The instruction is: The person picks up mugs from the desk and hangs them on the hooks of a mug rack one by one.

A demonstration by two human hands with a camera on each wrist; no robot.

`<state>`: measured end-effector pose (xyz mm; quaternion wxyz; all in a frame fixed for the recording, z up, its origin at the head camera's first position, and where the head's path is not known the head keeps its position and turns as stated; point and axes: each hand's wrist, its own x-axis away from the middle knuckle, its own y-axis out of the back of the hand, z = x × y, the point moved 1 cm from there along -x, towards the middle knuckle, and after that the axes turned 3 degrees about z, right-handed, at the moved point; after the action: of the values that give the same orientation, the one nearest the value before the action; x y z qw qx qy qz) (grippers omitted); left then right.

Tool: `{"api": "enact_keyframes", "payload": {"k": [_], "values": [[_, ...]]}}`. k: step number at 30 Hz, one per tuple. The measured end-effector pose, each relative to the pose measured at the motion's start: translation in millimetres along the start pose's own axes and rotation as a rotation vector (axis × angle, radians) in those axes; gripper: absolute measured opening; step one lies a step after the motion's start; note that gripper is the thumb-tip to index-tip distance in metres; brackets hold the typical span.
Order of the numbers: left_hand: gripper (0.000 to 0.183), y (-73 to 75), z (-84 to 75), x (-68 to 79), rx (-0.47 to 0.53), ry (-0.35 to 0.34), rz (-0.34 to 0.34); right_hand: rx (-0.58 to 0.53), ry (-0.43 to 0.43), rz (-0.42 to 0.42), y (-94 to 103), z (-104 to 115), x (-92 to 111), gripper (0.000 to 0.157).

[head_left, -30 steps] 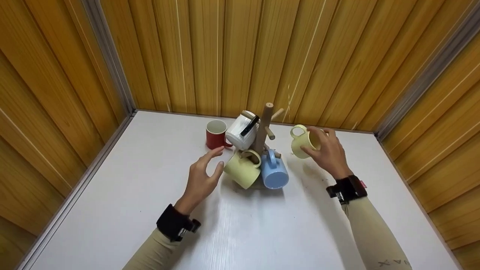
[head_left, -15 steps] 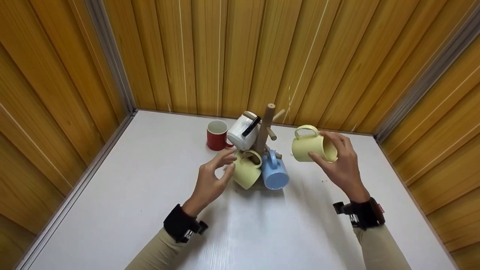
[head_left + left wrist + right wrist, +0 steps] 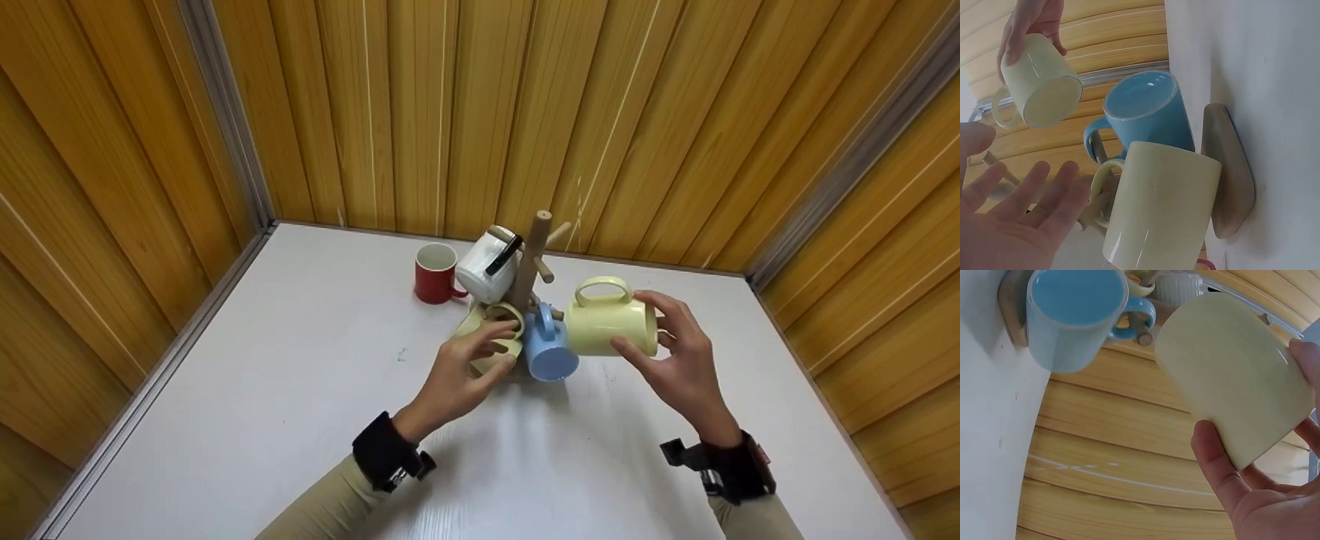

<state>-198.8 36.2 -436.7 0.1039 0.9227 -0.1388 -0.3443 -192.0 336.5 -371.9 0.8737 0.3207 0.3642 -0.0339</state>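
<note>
A pale yellow mug (image 3: 609, 328) lies sideways in the air, its handle on top. My right hand (image 3: 679, 360) grips it near the rim, thumb on the near side. At the centre stands a wooden mug rack (image 3: 531, 259). Another yellow mug (image 3: 1162, 205) and a blue mug (image 3: 551, 349) hang from its lower pegs, and a white mug (image 3: 487, 266) with a black handle hangs higher. My left hand (image 3: 461, 375) is in front of the hanging yellow mug and partly hides it in the head view. Its fingers are loosely bent, and the left wrist view shows nothing held.
Behind the rack to the left, a red mug (image 3: 435, 281) stands upright on the white table (image 3: 300, 375). Bare pegs (image 3: 544, 270) stick out from the upper right of the rack. Wood-patterned walls (image 3: 480, 112) enclose the table's back and sides.
My right hand has brought its yellow mug nearer the blue one and turned it, handle upward. My left hand has moved right, in front of the hanging yellow mug.
</note>
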Motion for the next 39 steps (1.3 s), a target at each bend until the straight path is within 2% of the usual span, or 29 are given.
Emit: {"api": "enact_keyframes", "payload": {"k": [6,13,16,21,29,34,39], "values": [[0.049,-9.3,0.0,-4.3,0.081,0.006,0.046,-0.067,0.022,0.030,-9.1,29.4,3.9,0.066],[0.081,-18.2,-0.5,-6.9,0.147,0.024,0.141,-0.109,0.071,0.072,-21.9,44.0,5.2,0.064],[0.091,-20.5,0.4,-6.9,0.157,0.025,0.148,-0.115,0.092,0.083,-27.5,47.1,4.3,0.064],[0.090,-22.2,1.7,-7.8,0.181,0.039,0.117,-0.138,0.106,0.109,-34.1,54.4,2.3,0.062],[0.078,-20.1,4.2,-8.0,0.206,0.051,0.013,-0.181,0.147,0.136,-43.4,62.1,1.5,0.062],[0.077,-17.2,5.0,-7.0,0.257,0.040,-0.013,-0.161,0.146,0.180,-47.7,43.6,1.6,0.069],[0.076,-11.6,5.5,-8.4,0.247,0.032,-0.032,-0.127,0.151,0.258,-42.5,28.0,0.9,0.080]]}}
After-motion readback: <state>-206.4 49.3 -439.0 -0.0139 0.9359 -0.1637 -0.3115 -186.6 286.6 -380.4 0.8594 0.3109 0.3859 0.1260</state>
